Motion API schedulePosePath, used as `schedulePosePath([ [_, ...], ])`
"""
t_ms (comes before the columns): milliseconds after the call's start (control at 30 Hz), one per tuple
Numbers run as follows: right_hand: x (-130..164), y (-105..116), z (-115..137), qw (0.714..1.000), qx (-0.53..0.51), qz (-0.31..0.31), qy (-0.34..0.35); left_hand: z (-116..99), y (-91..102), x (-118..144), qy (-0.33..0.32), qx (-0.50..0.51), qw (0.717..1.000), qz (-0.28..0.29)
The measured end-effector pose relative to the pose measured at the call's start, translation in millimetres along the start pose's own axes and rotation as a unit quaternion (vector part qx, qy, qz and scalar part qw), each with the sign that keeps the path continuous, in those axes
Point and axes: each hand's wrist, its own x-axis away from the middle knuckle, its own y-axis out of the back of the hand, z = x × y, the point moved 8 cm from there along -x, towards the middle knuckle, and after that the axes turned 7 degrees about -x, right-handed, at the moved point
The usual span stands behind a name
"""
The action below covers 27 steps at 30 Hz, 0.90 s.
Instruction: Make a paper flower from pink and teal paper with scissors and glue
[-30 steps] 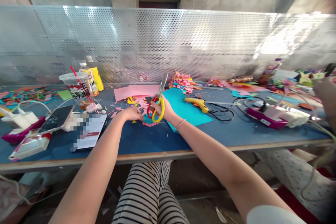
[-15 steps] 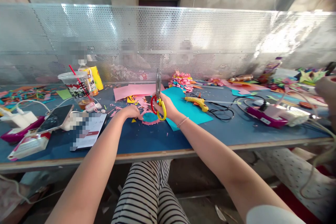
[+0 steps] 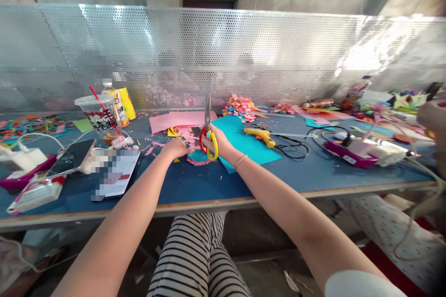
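My right hand is closed around a pair of scissors with one red and one yellow handle loop. The blades point upward and away from me, and look closed. My left hand is curled at the left edge of a round blue paper piece with a pink fringed rim. Its fingertips are bent together, and what they pinch is too small to make out. The round piece lies on the table, partly behind the scissor handles. A turquoise paper sheet extends under and beyond my right hand.
Pink sheets and paper scraps lie behind my left hand. A yellow glue gun with a black cord rests on the right. A plastic cup, bottle and phone stand or lie left. Another person's hand shows far right.
My left hand has shifted slightly up and over the edge of the round piece, covering more of it. My right hand still holds the scissors in nearly the same place.
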Motion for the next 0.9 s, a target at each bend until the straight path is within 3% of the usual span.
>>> schedulePosePath([
  [233,2.2,6.6,11.3,0.998,-0.048,-0.033,0.002,1.7,-1.9,-0.2,-0.007,-0.054,0.999,0.002],
  [367,2.3,-3.2,4.3,0.995,-0.093,-0.005,-0.034,0.7,-0.8,0.4,-0.001,-0.06,0.998,0.001],
  [600,7.5,-15.4,0.9,0.996,-0.064,0.039,-0.053,-6.5,4.6,6.1,-0.002,-0.046,0.999,0.01],
  [900,11.4,-17.9,24.9,0.996,-0.059,0.07,0.014,-13.8,-3.9,16.5,-0.087,0.086,0.986,0.114],
])
